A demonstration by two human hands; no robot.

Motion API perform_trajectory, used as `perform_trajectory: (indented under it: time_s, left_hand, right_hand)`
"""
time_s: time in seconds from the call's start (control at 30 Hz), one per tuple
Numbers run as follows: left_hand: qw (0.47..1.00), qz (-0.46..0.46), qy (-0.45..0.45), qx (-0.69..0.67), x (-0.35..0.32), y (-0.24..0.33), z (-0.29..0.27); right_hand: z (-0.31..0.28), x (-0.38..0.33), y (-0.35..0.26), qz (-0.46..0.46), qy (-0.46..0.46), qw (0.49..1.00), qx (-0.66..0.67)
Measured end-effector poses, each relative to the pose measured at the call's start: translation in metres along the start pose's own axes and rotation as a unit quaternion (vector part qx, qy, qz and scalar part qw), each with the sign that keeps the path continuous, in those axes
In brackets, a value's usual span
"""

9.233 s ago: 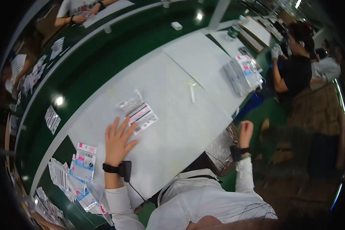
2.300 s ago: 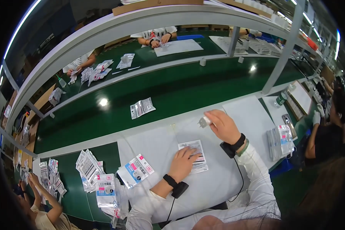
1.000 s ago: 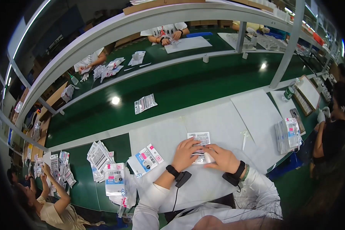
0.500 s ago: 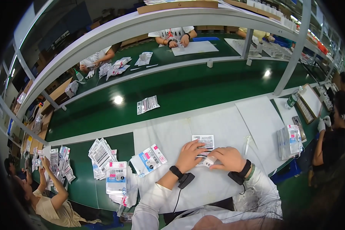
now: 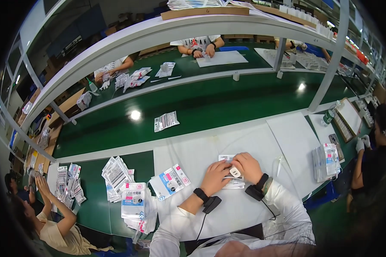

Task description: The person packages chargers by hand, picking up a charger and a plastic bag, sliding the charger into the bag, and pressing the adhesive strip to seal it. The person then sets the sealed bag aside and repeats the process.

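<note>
A white USB charger [image 5: 235,172] with two ports is in the fingers of my right hand [image 5: 248,166]. It sits right over a printed plastic pouch [image 5: 234,185] lying on the white work sheet. My left hand [image 5: 215,177] is at the left side of this pouch, its bent fingers gripping it close to the charger. Both hands cover the pouch's middle, so whether the charger is partly inside it cannot be seen. To the left lies a loose blue-and-white pouch [image 5: 170,181], face up.
Left of the sheet are a stack of pouches [image 5: 133,201] and a fanned pile [image 5: 115,174]. More packs [image 5: 326,162] stand at the right, near a phone and a bottle [image 5: 328,117]. One pouch [image 5: 166,121] lies on the green belt. Co-workers sit around, under a shelf frame.
My right hand has moved up and left over the pouch with the charger, closer to my left hand. The left fingers have drawn in from lying flatter. The view has shifted slightly.
</note>
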State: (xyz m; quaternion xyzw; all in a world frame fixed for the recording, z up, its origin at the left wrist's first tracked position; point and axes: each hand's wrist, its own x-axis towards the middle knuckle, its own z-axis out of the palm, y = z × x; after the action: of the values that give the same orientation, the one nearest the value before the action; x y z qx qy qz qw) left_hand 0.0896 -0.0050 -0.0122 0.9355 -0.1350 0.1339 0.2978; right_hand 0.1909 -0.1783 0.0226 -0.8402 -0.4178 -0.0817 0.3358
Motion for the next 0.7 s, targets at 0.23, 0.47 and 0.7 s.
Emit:
perform_trajectory:
  time_s: [0.23,0.47,0.7]
  left_hand:
    - [1.000,-0.007,0.002,-0.004,-0.001,-0.006,0.004]
    - [0.999,-0.039,-0.028,0.002,-0.001,0.001,0.000]
    - [0.999,0.010,-0.046,-0.027,0.002,-0.007,-0.012]
  right_hand:
    - [0.000,0.001,0.003,0.046,-0.092,0.990,0.101]
    - [-0.032,-0.017,0.011,-0.100,-0.180,0.950,0.234]
    - [-0.039,-0.020,-0.002,0.001,-0.195,0.958,0.208]
